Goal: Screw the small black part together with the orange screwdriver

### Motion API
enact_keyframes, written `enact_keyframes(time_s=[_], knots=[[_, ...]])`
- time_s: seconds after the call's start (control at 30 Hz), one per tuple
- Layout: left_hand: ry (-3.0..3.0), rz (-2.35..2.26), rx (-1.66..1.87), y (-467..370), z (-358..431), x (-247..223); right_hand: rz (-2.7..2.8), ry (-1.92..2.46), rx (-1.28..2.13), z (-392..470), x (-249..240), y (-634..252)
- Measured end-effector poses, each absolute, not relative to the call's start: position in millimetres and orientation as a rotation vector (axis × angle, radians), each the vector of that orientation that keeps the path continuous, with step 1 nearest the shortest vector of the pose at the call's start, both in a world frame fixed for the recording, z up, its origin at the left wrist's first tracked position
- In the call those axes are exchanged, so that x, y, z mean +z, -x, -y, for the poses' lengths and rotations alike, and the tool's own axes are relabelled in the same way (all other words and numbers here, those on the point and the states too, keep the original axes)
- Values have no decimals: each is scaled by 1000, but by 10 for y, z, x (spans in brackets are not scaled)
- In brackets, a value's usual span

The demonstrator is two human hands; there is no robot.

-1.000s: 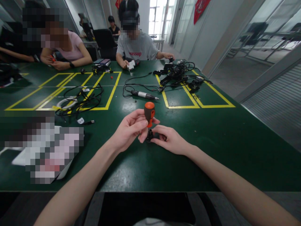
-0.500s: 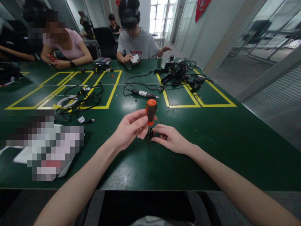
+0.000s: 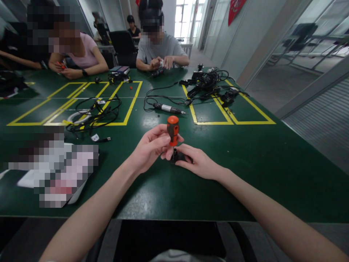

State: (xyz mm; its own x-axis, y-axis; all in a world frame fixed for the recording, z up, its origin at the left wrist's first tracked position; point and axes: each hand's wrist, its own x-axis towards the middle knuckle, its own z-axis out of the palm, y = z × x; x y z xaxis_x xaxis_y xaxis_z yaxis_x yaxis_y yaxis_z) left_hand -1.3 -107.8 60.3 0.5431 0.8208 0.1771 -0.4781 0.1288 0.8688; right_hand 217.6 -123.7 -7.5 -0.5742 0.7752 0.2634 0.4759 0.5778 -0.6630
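Note:
An orange and dark grey screwdriver (image 3: 172,130) stands upright in my left hand (image 3: 149,147), whose fingers are closed round its handle. Its shaft points down at a small black part (image 3: 178,157) lying on the green table. My right hand (image 3: 199,160) grips that black part from the right with thumb and fingers. What kind of part it is cannot be made out, and much of it is hidden by my fingers. The screwdriver's tip meets the part near its left end.
Beyond my hands lies a corded pen-like tool (image 3: 167,108). Tangled black cables (image 3: 209,82) cover the back right, and more cables (image 3: 100,112) lie at left near a blurred package (image 3: 71,171). People sit across the table (image 3: 245,174), one handling a dark object (image 3: 157,72).
The screwdriver handle has turned in my left hand and shifted slightly left. More of the black part shows under my right hand. Across the table, a person's raised hand has come down to their object.

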Motion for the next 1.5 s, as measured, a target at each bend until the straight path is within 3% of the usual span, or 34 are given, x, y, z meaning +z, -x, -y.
enact_keyframes(time_s=[1.5], knots=[[-1056, -441, 1033, -11, 1091, 629, 2220, 1108, 784, 1213, -87, -2191]])
